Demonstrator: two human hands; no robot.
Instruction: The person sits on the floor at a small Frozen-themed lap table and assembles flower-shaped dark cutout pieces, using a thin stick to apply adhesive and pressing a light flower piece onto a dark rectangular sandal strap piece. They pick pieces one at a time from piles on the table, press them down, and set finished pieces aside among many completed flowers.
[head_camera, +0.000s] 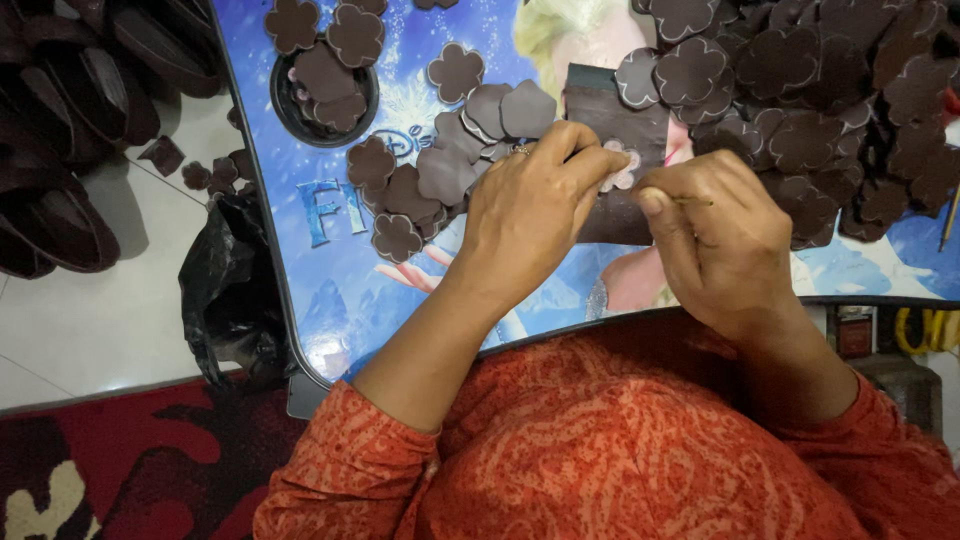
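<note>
Table: a low table (300, 300) with a dark rim and a glossy blue cartoon print fills the upper middle of the frame; its near edge runs along the person's chest.
Floor: pale tiles (120, 310) at left, a red and dark patterned rug (150, 470) at lower left.
Left hand: the left hand (535, 205) is at centre frame, fingers pinched together on a small pale flower-shaped piece (622, 168).
Right hand: the right hand (715, 235) is just right of it, thumb and forefinger closed on a thin stick-like tool (692, 202) whose tip points at the pale piece.
Dark sheet: a dark rectangular sheet (610, 110) lies under both hands, on the table.
Cutouts: dark brown flower-shaped cutouts (455, 72) lie scattered at upper centre; a thick heap (830, 90) fills the upper right.
Bowl: a round black bowl (325, 98) at upper left of the table holds more cutouts.
Left side: a stack of dark curved pieces (60, 120) sits on the floor at far left, with a black plastic bag (230, 290) beside the table edge.
Hard to make out: the tool's working end is hidden behind the left fingers; the sheet's lower part is covered by the hands; the heap is cut off by the top and right edges; the things under the table at lower right are too dim to identify.
</note>
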